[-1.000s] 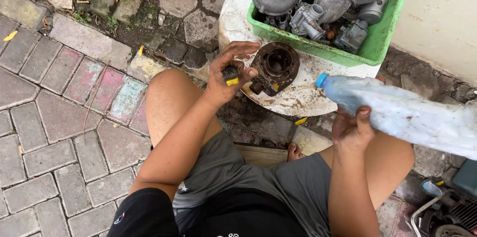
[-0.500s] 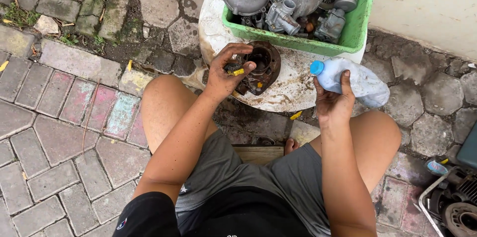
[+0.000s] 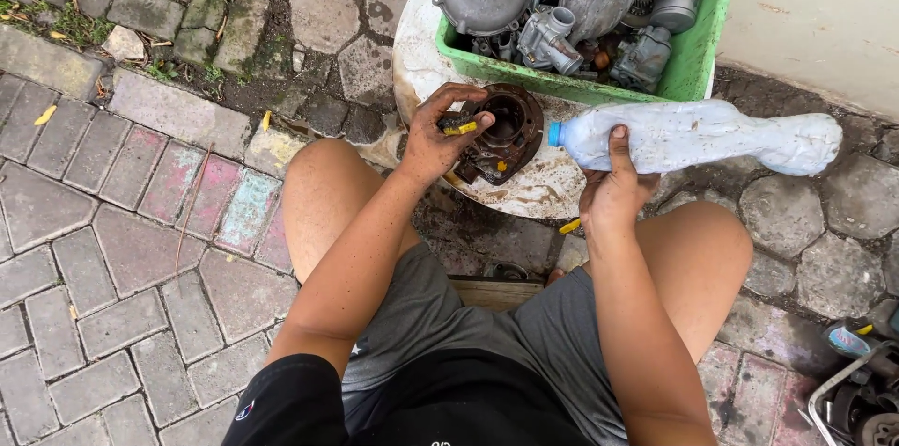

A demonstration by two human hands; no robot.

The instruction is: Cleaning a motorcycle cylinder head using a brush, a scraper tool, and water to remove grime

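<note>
Engine cylinder (image 3: 506, 132), rusty and grimy, sits on the white basin (image 3: 524, 193) below my green crate of parts (image 3: 698, 58), my right hand (image 3: 613, 189) gripping the plastic bottle (image 3: 698, 135) level, nothing poured yet, my left hand (image 3: 440, 132) pinching a small yellow-marked piece (image 3: 459, 127) at its rim.

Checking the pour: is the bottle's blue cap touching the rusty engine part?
Apart. The head view shows a strip of white surface between the blue cap and the rusty engine part.
</note>
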